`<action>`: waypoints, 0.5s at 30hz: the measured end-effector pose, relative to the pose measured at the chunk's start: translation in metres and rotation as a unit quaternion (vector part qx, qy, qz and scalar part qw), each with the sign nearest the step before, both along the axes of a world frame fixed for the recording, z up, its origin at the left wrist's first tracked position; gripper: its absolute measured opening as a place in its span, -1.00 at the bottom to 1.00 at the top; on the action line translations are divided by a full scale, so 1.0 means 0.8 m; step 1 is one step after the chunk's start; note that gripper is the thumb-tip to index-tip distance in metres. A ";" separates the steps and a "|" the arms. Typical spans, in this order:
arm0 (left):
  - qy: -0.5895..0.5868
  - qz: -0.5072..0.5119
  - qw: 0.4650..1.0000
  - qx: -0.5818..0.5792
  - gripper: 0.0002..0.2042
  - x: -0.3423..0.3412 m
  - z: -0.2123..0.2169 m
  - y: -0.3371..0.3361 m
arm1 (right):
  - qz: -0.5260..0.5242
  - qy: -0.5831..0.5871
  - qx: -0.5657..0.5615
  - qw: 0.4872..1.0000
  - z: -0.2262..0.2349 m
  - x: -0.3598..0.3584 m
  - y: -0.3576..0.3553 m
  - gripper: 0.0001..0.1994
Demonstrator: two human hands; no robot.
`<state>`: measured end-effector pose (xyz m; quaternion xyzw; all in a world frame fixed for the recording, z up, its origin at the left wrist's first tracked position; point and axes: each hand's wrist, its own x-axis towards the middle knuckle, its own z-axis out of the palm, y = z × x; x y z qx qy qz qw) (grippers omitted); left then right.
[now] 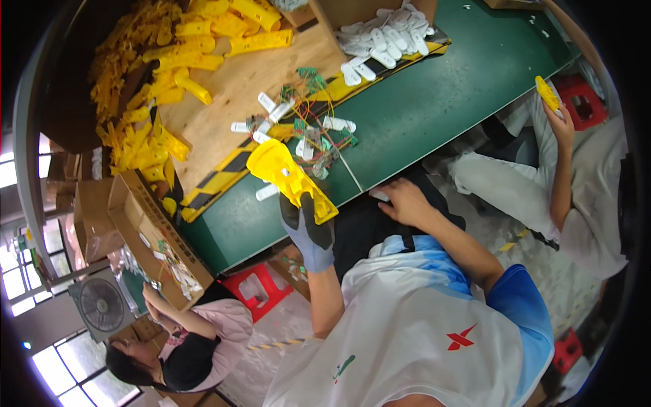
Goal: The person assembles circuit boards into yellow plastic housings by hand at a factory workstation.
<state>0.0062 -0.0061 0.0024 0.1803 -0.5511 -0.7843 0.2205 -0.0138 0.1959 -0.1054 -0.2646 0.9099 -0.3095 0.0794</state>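
My left hand, in a grey and black glove, is closed around the lower end of a yellow plastic housing. The hollow inside of this housing faces up, above the table's near edge. My bare right hand is at the table edge, its fingers bent around a small white plastic piece that is partly hidden. Just beyond the yellow housing lies a tangle of green circuit boards with red and yellow wires and white oval parts.
Yellow housings heap up on the wooden board at far left. A carton of white oval pieces stands at the back of the green table. Co-workers sit at left and right; the right one holds a yellow part.
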 end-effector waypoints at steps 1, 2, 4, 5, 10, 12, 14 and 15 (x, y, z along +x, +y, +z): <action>-0.014 -0.002 1.000 0.012 -0.62 -0.001 -0.001 -0.002 | 0.009 -0.051 0.053 0.997 -0.013 -0.009 0.000 -0.70; -0.026 -0.004 0.999 0.024 -0.62 -0.001 -0.002 -0.003 | 0.014 -0.054 0.057 0.997 -0.024 -0.014 -0.001 -0.70; -0.028 -0.001 0.999 0.037 -0.62 0.001 -0.002 -0.008 | 0.042 0.063 0.114 0.991 -0.040 -0.017 -0.017 -0.68; -0.028 -0.005 0.998 0.047 -0.62 0.004 -0.002 -0.010 | 0.049 0.063 0.114 0.990 -0.052 -0.012 -0.025 -0.68; -0.040 0.037 0.998 -0.015 -0.62 0.003 -0.011 -0.015 | 0.077 -0.050 -0.015 0.996 -0.008 -0.002 -0.029 -0.78; -0.036 0.066 0.997 -0.026 -0.61 0.004 -0.005 -0.012 | 0.085 -0.060 -0.046 0.994 0.061 0.013 -0.020 -0.83; -0.054 0.036 0.998 -0.017 -0.68 -0.001 0.005 -0.011 | 0.082 -0.061 -0.081 0.991 0.115 0.014 -0.017 -0.86; -0.053 0.047 0.997 -0.014 -0.67 -0.003 -0.007 -0.009 | 0.090 -0.096 -0.175 0.976 0.138 0.016 -0.013 -0.85</action>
